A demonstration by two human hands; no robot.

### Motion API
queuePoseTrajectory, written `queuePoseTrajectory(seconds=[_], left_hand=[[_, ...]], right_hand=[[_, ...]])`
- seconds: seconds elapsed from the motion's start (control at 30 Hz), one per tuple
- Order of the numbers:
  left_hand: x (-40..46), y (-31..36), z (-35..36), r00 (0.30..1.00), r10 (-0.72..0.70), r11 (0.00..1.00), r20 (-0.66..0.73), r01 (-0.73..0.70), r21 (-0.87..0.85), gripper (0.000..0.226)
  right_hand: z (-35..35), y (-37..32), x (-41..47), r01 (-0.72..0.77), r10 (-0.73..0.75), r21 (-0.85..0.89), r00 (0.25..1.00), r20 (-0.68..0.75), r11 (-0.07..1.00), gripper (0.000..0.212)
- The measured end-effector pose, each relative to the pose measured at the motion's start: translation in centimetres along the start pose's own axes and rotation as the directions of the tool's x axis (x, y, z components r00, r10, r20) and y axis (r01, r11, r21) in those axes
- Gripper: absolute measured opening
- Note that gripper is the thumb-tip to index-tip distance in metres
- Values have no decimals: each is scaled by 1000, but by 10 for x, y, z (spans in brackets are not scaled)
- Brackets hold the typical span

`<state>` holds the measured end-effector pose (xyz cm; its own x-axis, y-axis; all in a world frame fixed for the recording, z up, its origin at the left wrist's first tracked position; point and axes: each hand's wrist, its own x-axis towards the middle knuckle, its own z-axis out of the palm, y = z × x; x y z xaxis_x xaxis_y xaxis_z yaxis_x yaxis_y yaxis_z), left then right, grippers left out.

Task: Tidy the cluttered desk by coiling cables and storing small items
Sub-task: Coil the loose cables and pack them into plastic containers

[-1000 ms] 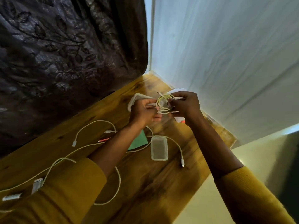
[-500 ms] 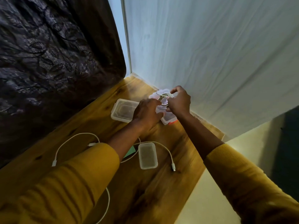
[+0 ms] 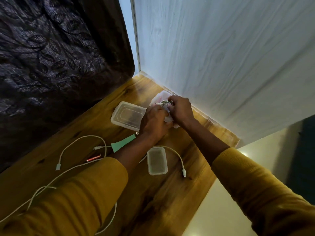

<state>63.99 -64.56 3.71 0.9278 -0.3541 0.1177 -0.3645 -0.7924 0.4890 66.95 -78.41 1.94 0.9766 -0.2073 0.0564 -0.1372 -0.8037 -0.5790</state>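
My left hand [image 3: 154, 120] and my right hand [image 3: 181, 110] meet over a clear plastic box [image 3: 159, 97] that stands by the wall. Both grip a small coiled white cable [image 3: 164, 103], held low at the box's opening. Whether the coil touches the box floor is hidden by my fingers. A clear plastic lid [image 3: 127, 115] lies flat just left of the box. Loose white cables [image 3: 80, 142] trail over the wooden desk [image 3: 163, 201] nearer to me.
A small clear container [image 3: 156, 160] sits in the desk's middle, with a white cable end [image 3: 183, 172] curving round its right side. A green card [image 3: 123, 142] and a red pen-like item [image 3: 93, 158] lie left of my forearm. A dark curtain [image 3: 51, 57] hangs at left; the white wall [image 3: 230, 57] stands behind.
Both hands have carried the coiled cable from above the desk down and back to the clear box by the wall. The view has shifted with them.
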Motion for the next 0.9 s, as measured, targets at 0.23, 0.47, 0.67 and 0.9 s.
queuePoseTrajectory(seconds=[0.23,0.47,0.67,0.9], left_hand=[[-8,3,-4,1000,-6,1000,11,6,-5,29],[-18,-2,-20,996,5,993,85,5,-117,49],[-54,-14,-40,996,-89,983,1,88,-164,42],[-157,-56,-69,967,-241,948,-85,216,-235,45]], right_hand=[[5,-1,-1,109,-90,-351,994,70,930,18],[-8,-6,-9,115,-93,-318,992,83,941,16],[-30,-37,-47,230,-231,-20,965,-124,973,12],[-10,-98,-127,423,-422,132,906,-31,897,18]])
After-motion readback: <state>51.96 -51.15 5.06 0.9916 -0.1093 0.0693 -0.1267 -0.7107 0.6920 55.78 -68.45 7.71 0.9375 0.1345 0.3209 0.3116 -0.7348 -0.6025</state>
